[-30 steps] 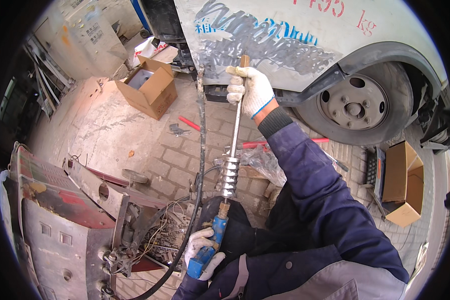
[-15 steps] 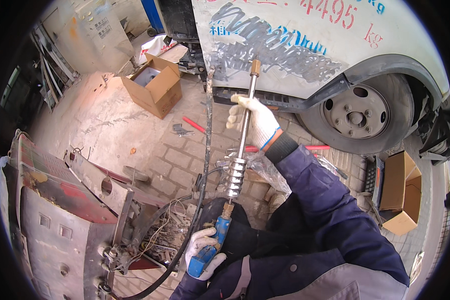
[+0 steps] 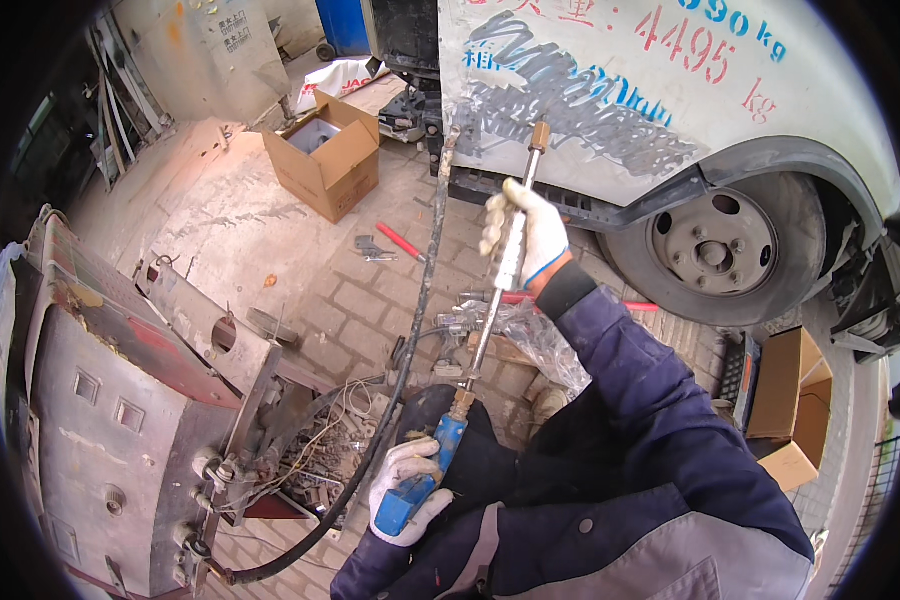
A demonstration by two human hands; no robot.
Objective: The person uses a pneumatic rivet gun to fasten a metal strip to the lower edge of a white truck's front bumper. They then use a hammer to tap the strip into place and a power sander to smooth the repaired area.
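A slide hammer stands tilted in front of me, with a long bright rod (image 3: 489, 330), a brass-coloured hex end (image 3: 539, 136) at its top and a blue handle (image 3: 450, 442) at the bottom. White-gloved fingers of my left hand (image 3: 402, 470) wrap round that handle near my lap. Higher up, my right hand (image 3: 542, 228), gloved too, closes round the ribbed sliding weight (image 3: 509, 262). Part of the weight is hidden behind the glove. A black hose (image 3: 416, 335) runs up from the lower left, just left of the rod.
Ahead are a pale vehicle panel (image 3: 610, 60) and a wheel (image 3: 715, 245). An open carton (image 3: 348, 180) sits on the paving; another carton (image 3: 782, 400) lies right. A worn metal machine (image 3: 120, 440) fills the left. Red bars (image 3: 400, 241) and clear plastic (image 3: 550, 340) lie on the ground.
The sliding weight has gone from the handle end up the rod, into my right hand. The rod's top has shifted right in the view. My left hand keeps the handle.
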